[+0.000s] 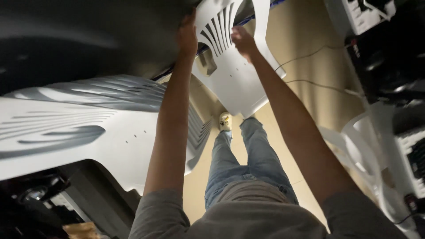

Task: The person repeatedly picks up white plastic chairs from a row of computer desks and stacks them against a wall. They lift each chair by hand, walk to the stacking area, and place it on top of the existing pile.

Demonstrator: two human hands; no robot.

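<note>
Head view: left hand [187,35] and right hand [242,40] both grip the white slotted panel [230,75] overhead; it may slip, since only its upper edges are held.

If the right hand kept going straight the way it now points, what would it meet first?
The right hand points up-frame, fingers already on the white slotted chair back beside its curved slots. Going straight on, it would press into that panel first. What lies behind the panel is hidden, so depth there is unclear.
</note>
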